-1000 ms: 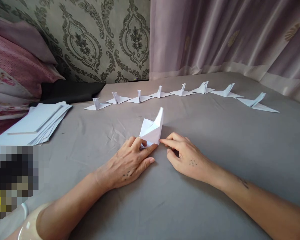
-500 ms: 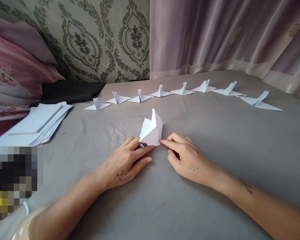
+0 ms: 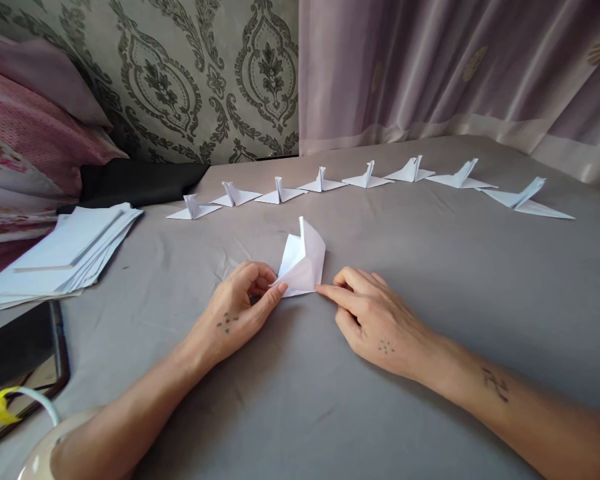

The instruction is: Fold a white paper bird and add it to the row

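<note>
While pinched by left hand (image 3: 239, 305), one folded paper (image 3: 304, 265), right hand (image 3: 377, 317), spread, against it, eight paper birds (image 3: 321, 181) beyond.

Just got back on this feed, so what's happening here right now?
A person is working on a folded white paper with both hands. The left hand appears to pinch its near left corner, while the index finger of the right hand touches its near right corner. The paper's top stands up off the gray cloth. Beyond it, eight folded paper pieces sit in a curved row. A stack of white sheets lies at far left.
</note>
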Demonstrator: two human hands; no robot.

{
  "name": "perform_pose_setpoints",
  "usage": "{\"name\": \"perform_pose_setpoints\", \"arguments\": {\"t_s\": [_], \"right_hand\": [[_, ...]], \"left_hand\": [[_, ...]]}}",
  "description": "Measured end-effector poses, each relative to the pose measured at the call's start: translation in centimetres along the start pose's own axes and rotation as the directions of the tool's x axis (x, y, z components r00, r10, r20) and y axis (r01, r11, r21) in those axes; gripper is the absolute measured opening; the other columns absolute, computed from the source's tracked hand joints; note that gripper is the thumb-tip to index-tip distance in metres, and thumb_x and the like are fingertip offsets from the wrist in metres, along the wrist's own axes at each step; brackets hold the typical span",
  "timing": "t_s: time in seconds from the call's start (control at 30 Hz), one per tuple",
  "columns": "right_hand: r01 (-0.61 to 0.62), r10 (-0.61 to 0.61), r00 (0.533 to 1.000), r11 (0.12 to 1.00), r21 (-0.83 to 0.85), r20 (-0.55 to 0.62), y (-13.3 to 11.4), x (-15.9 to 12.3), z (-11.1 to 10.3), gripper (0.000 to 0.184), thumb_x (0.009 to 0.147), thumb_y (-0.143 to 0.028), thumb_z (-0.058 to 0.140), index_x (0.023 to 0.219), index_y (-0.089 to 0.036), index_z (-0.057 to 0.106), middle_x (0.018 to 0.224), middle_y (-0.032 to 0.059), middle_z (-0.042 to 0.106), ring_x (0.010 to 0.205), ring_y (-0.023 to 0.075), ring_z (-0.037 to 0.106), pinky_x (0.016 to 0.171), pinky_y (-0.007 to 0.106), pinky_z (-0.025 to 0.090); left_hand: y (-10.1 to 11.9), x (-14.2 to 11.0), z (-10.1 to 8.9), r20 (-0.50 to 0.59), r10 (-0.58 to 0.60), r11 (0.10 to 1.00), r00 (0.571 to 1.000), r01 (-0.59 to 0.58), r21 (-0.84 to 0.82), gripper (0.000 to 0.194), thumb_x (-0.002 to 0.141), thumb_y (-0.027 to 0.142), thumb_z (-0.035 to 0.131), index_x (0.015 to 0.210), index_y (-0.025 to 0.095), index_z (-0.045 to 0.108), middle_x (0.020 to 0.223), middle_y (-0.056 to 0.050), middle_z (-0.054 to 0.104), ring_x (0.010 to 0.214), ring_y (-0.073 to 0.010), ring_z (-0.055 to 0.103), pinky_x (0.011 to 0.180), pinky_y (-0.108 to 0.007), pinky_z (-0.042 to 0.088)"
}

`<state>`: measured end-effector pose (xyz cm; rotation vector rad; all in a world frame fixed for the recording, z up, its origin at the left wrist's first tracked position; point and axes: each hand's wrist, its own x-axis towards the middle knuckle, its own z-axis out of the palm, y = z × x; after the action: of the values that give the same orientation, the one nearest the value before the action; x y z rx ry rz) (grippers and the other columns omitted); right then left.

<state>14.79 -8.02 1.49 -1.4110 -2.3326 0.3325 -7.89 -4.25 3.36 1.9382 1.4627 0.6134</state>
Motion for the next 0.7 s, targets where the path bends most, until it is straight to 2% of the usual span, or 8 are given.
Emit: {"name": "perform_pose_setpoints", "arguments": {"t_s": [0.1, 0.27, 0.37, 0.43, 0.57, 0.63, 0.7], "right_hand": [[-0.009, 0.009, 1.0, 1.0, -0.002, 0.011, 0.0, 0.1, -0.1, 0.048, 0.08, 0.0, 0.04, 0.115, -0.023, 0.063, 0.093, 0.0027, 0.056, 0.085, 0.0164, 0.052, 0.079, 0.035, 0.041], [-0.053, 0.053, 0.998, 0.999, -0.008, 0.015, 0.0, 0.2, -0.1, 0.04, 0.082, -0.003, 0.041, 0.114, -0.019, 0.06, 0.095, 0.0038, 0.057, 0.083, 0.0173, 0.052, 0.077, 0.035, 0.041], [-0.084, 0.084, 0.996, 0.996, -0.007, 0.015, -0.1, 0.3, -0.2, 0.034, 0.083, -0.004, 0.042, 0.107, -0.018, 0.061, 0.094, 0.004, 0.056, 0.082, 0.0176, 0.051, 0.076, 0.036, 0.041], [-0.087, 0.087, 0.996, 0.996, -0.008, 0.021, -0.1, 0.3, -0.2, 0.032, 0.083, -0.004, 0.042, 0.105, -0.018, 0.061, 0.093, 0.0039, 0.056, 0.081, 0.0177, 0.051, 0.075, 0.035, 0.041], [-0.079, 0.079, 0.997, 0.997, -0.005, 0.01, 0.0, 0.2, -0.1, 0.034, 0.082, -0.003, 0.042, 0.106, -0.019, 0.06, 0.093, 0.0039, 0.056, 0.083, 0.0181, 0.052, 0.076, 0.035, 0.042], [-0.068, 0.068, 0.998, 0.998, -0.002, 0.004, 0.1, 0.2, 0.0, 0.034, 0.082, -0.003, 0.042, 0.107, -0.019, 0.06, 0.093, 0.0041, 0.056, 0.084, 0.0184, 0.052, 0.077, 0.035, 0.042], [-0.059, 0.059, 0.998, 0.998, 0.0, 0.002, 0.1, 0.2, 0.0, 0.036, 0.082, -0.003, 0.042, 0.109, -0.019, 0.06, 0.093, 0.0042, 0.056, 0.085, 0.0186, 0.052, 0.077, 0.035, 0.043]], "left_hand": [[-0.1, 0.1, 0.2, -0.023, 0.063, 0.997, 0.998, -0.062, 0.042, 0.026, 0.09, 0.042, 0.053, 0.081, 0.019, 0.059, 0.102, -0.004, 0.063, 0.087, -0.0168, 0.062, 0.074, -0.029, 0.051], [-0.2, 0.0, 0.4, -0.02, 0.109, 0.993, 0.994, -0.108, 0.049, 0.013, 0.086, 0.029, 0.06, 0.079, 0.018, 0.06, 0.106, -0.002, 0.059, 0.073, -0.0104, 0.062, 0.069, -0.025, 0.052], [-0.2, -0.2, 0.5, -0.021, 0.179, 0.976, 0.984, -0.175, 0.127, 0.008, 0.087, 0.021, 0.059, 0.081, 0.019, 0.063, 0.105, -0.002, 0.058, 0.071, -0.0085, 0.062, 0.068, -0.023, 0.052], [-0.3, -0.4, 0.6, -0.019, 0.291, 0.938, 0.956, -0.282, 0.201, 0.014, 0.091, 0.019, 0.053, 0.087, 0.021, 0.067, 0.108, -0.002, 0.057, 0.075, -0.0086, 0.062, 0.07, -0.023, 0.052], [-0.8, -0.9, 0.5, 0.07, 0.526, 0.787, 0.847, -0.516, 0.337, 0.022, 0.096, 0.021, 0.047, 0.104, 0.022, 0.068, 0.117, -0.007, 0.053, 0.085, -0.0119, 0.062, 0.074, -0.025, 0.053], [-1.0, -1.1, 0.4, 0.14, 0.567, 0.72, 0.812, -0.57, 0.396, 0.024, 0.096, 0.024, 0.048, 0.111, 0.022, 0.066, 0.118, -0.009, 0.053, 0.089, -0.0149, 0.062, 0.076, -0.029, 0.054], [-1.0, -1.2, 0.3, 0.19, 0.576, 0.671, 0.795, -0.592, 0.447, 0.027, 0.097, 0.027, 0.046, 0.117, 0.021, 0.063, 0.116, -0.01, 0.054, 0.092, -0.0177, 0.061, 0.076, -0.032, 0.055]]}}
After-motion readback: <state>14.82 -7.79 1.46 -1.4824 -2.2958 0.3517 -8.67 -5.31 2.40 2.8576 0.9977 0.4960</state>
